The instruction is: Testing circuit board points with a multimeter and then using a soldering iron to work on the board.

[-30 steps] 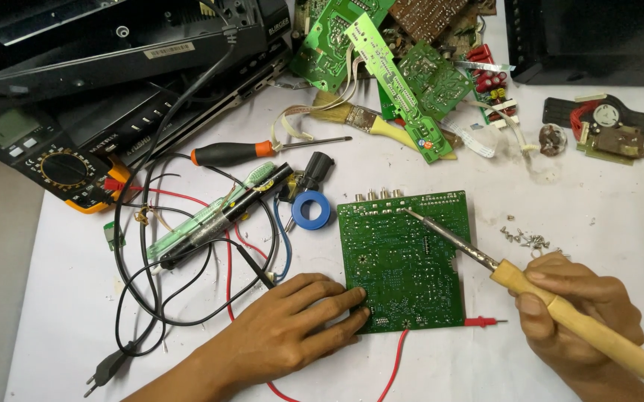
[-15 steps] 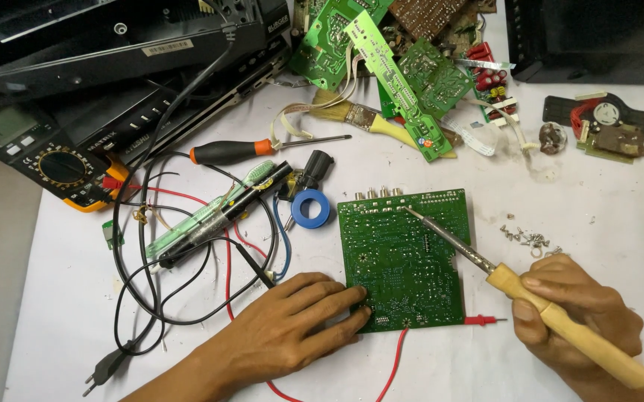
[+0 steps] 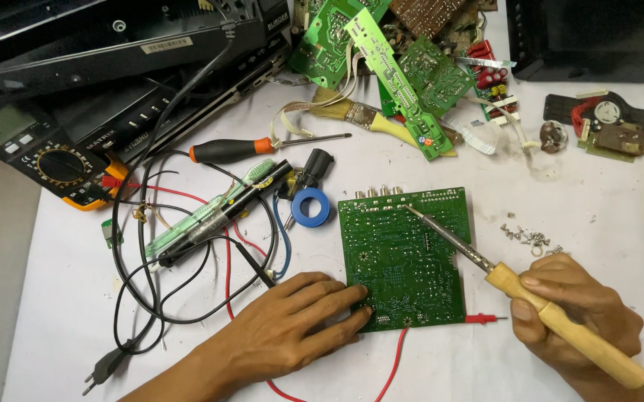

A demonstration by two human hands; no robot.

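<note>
On the cluttered surface [image 3: 620, 208], our left hand [image 3: 292, 327] lies open, pinning the board [image 3: 404, 257] flat; our right hand [image 3: 575, 316] grips the iron [image 3: 519, 286], tip at the board's upper edge, soldering apparently unfinished.

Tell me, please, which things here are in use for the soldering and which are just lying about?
In use: green circuit board, soldering iron, right hand holding it, left hand steadying the board.

Lying about: screwdriver, multimeter, blue tape roll, brush, loose screws, spare boards.
</note>
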